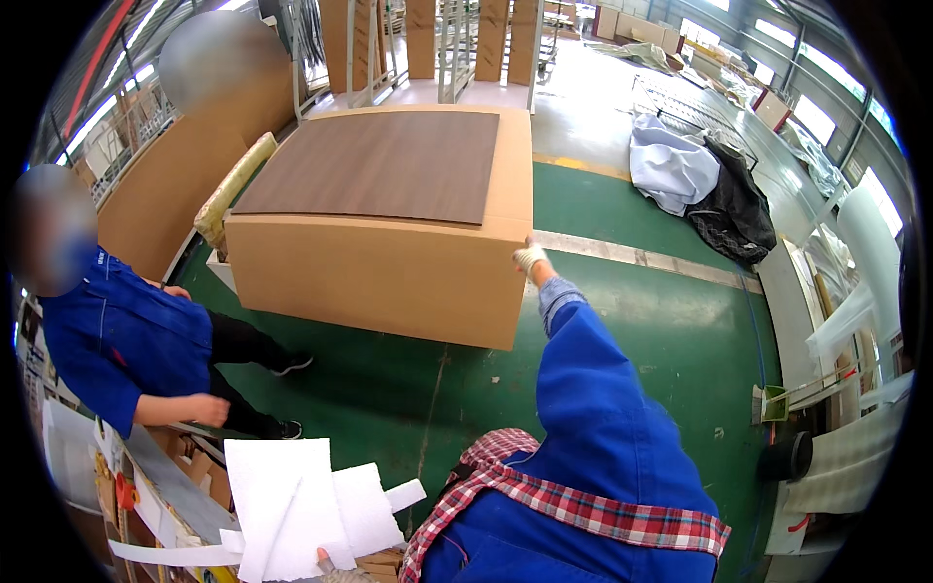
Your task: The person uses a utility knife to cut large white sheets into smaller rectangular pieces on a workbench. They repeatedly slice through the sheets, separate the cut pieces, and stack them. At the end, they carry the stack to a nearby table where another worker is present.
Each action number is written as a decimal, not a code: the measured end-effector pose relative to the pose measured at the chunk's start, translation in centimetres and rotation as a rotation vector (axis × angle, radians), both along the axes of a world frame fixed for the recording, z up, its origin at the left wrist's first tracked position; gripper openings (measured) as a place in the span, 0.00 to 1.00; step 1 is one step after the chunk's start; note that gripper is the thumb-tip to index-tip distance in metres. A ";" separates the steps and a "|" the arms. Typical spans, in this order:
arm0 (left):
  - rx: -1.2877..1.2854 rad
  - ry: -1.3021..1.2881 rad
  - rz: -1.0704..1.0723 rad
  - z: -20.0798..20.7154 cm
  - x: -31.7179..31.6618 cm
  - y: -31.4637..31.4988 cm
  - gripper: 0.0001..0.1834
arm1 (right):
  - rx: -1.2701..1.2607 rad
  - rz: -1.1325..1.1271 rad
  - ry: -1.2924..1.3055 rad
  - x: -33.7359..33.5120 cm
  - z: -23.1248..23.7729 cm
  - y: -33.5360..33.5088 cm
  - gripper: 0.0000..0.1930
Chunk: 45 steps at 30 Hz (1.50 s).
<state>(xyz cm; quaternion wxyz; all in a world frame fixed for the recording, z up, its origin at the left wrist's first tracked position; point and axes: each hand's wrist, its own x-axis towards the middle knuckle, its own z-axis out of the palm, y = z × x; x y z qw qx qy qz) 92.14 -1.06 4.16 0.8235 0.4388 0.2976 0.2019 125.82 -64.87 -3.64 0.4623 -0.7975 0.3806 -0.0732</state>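
My right hand (531, 259), in a pale glove with bare fingertips, reaches forward to the near right corner of a large cardboard box (374, 277). Its fingers are bent against the cardboard edge. A flat brown wood-grain panel (379, 165) lies on top of the box, left of that hand. Low in the picture, my left hand (335, 571) is closed on several white foam sheets (280, 500), its thumb on top of them. The sheets differ in size, and narrow strips stick out at the sides. Most of the left hand is hidden below the sheets and the picture's edge.
A co-worker in a blue jacket (126, 330) stands at the left; another person's blurred head (224, 63) shows behind the box. Racks with brown boards (423, 39) stand at the back. White and black sheeting (675, 165) lies on the green floor (632, 291) at right.
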 end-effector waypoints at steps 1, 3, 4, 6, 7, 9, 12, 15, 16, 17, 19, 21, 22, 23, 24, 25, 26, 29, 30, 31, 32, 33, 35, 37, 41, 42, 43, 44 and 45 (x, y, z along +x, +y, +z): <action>0.003 0.003 0.011 -0.5 -0.1 0.2 0.30 | 0.190 -0.021 -0.018 0.7 2.7 0.2 0.32; 0.023 0.016 0.023 -0.8 -0.7 1.4 0.29 | 0.198 -0.015 -0.088 0.2 5.7 2.6 0.31; 0.041 0.023 0.020 -1.1 -0.2 1.6 0.29 | 0.023 0.002 -0.154 -0.9 5.5 3.6 0.29; 0.087 0.070 -0.001 -1.9 0.2 2.2 0.29 | 0.044 0.082 -0.066 -3.7 5.1 5.2 0.22; 0.086 0.067 -0.045 -2.2 1.2 2.0 0.28 | 0.029 0.121 -0.182 -4.3 0.4 2.2 0.20; 0.084 0.037 -0.020 -0.9 0.9 1.4 0.30 | 0.106 0.124 -0.074 -6.5 -3.7 6.2 0.15; 0.082 -0.040 0.004 1.5 0.6 0.6 0.35 | 0.335 0.303 0.241 -12.6 -8.2 11.9 0.06; 0.104 -0.064 -0.011 0.1 0.8 1.2 0.33 | 0.508 0.363 0.570 -19.3 -12.8 14.6 0.05; 0.077 -0.093 -0.050 -1.1 0.9 1.9 0.31 | 0.351 0.532 0.610 -21.8 -15.1 14.9 0.07; 0.052 -0.120 -0.096 -2.2 1.3 2.5 0.30 | 0.196 0.691 0.651 -24.1 -17.0 15.8 0.09; -0.017 -0.127 -0.182 -4.1 1.9 4.0 0.32 | 0.061 0.783 0.728 -26.1 -17.8 17.2 0.13; -0.044 -0.080 -0.203 -3.0 2.4 3.9 0.34 | 0.131 0.658 0.801 -28.3 -16.7 19.6 0.18; -0.025 -0.073 -0.201 -0.8 2.6 2.7 0.34 | 0.163 0.600 0.838 -29.7 -15.8 20.6 0.21; -0.001 -0.070 -0.199 1.8 2.9 1.3 0.34 | 0.198 0.543 0.869 -31.1 -15.0 21.4 0.23; 0.023 -0.067 -0.194 3.1 3.0 0.8 0.35 | 0.173 0.530 0.843 -32.2 -13.9 21.8 0.24; 0.024 -0.061 -0.235 2.3 3.3 1.4 0.34 | 0.151 0.513 0.817 -33.1 -12.6 21.9 0.25; 0.025 -0.057 -0.271 0.2 3.8 2.4 0.34 | 0.125 0.501 0.789 -33.9 -11.5 22.2 0.26; 0.057 -0.054 -0.347 0.7 5.3 2.2 0.34 | 0.079 0.443 0.735 -35.9 -11.4 22.1 0.24; 0.075 -0.053 -0.363 1.7 5.6 1.4 0.34 | 0.077 0.430 0.719 -36.5 -11.7 22.0 0.24; 0.061 -0.058 -0.376 2.6 5.7 0.5 0.34 | 0.112 0.429 0.722 -37.3 -11.5 21.9 0.20; 0.071 -0.072 -0.404 2.6 5.8 0.5 0.34 | 0.107 0.420 0.751 -37.9 -11.3 22.3 0.19; 0.081 -0.085 -0.430 2.5 5.8 0.4 0.34 | 0.100 0.413 0.781 -38.5 -11.1 22.8 0.18; 0.087 -0.088 -0.454 2.6 5.5 -0.9 0.34 | 0.150 0.420 0.853 -39.3 -11.0 22.6 0.17; 0.101 -0.073 -0.474 3.3 5.5 -2.4 0.34 | 0.063 0.464 0.899 -40.2 -12.8 21.7 0.18; 0.236 -0.077 -0.511 1.0 7.2 -3.3 0.32 | 0.033 0.514 0.865 -37.6 -13.9 22.2 0.21; 0.253 -0.091 -0.522 0.8 7.4 -4.4 0.32 | 0.008 0.549 0.848 -36.8 -12.6 21.6 0.21; 0.265 -0.106 -0.526 0.5 7.6 -6.0 0.32 | -0.003 0.614 0.852 -35.9 -10.7 20.4 0.21; 0.276 -0.125 -0.534 0.4 8.2 -7.6 0.32 | -0.027 0.693 0.855 -34.9 -8.8 19.5 0.21; 0.288 -0.143 -0.542 0.3 8.9 -9.1 0.32 | -0.047 0.675 0.821 -34.2 -8.4 18.2 0.22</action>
